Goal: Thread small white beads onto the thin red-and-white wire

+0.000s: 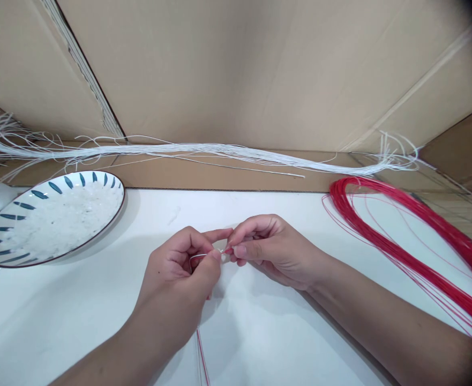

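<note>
My left hand (179, 271) is closed, pinching a thin white cord (197, 256) between thumb and index finger, with a loop of it curving over the fingers. My right hand (276, 249) meets it fingertip to fingertip, its thumb and index finger pinched on a short bit of red cord (228, 251). A small whitish piece shows between the two sets of fingertips, too small to name. Below my left hand, a red and a white strand (201, 354) hang down toward the bottom edge. Fingers hide how the cords join.
At the left lies an oval plate (117, 201) with blue leaf marks, holding many small whitish bits. A bundle of white cords (219, 150) stretches along the cardboard (236, 69) at the back. Looped red cords (384, 238) lie on the white table (99, 321) at right.
</note>
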